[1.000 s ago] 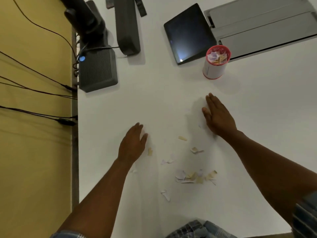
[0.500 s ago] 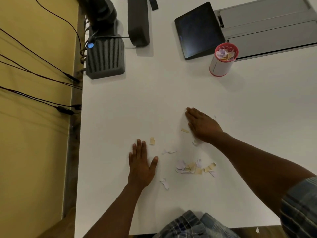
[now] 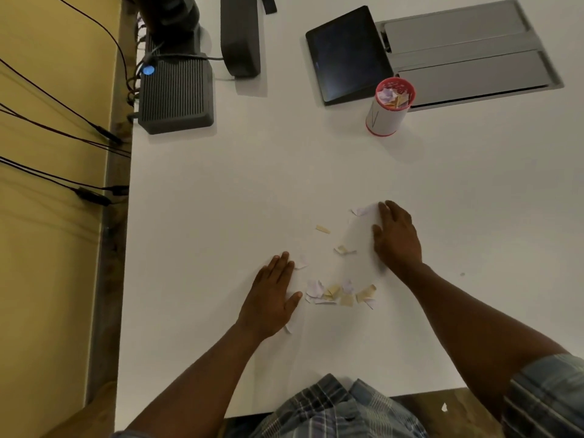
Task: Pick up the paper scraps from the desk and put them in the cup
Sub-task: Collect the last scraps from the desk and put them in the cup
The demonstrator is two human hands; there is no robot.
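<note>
Several white, yellow and pale purple paper scraps (image 3: 339,294) lie in a loose pile on the white desk (image 3: 221,216), with single scraps (image 3: 323,229) farther back. My left hand (image 3: 273,295) lies flat, palm down, just left of the pile, one scrap peeking out under its wrist. My right hand (image 3: 396,237) rests flat on the desk right of the scraps, its fingertips touching a pale scrap (image 3: 361,211). Neither hand holds anything. The red-rimmed white cup (image 3: 387,110) stands upright at the back right with scraps inside.
A dark tablet (image 3: 346,55) leans beside the cup, in front of a grey cable tray (image 3: 467,49). A ribbed grey box with a blue light (image 3: 175,93) and a dark stand (image 3: 240,36) sit at the back left. Cables (image 3: 63,128) hang past the desk's left edge.
My left hand slid right, up to the pile. My right hand moved right and back from the yellow scrap, to the pale scrap. The camera view shifted slightly.
</note>
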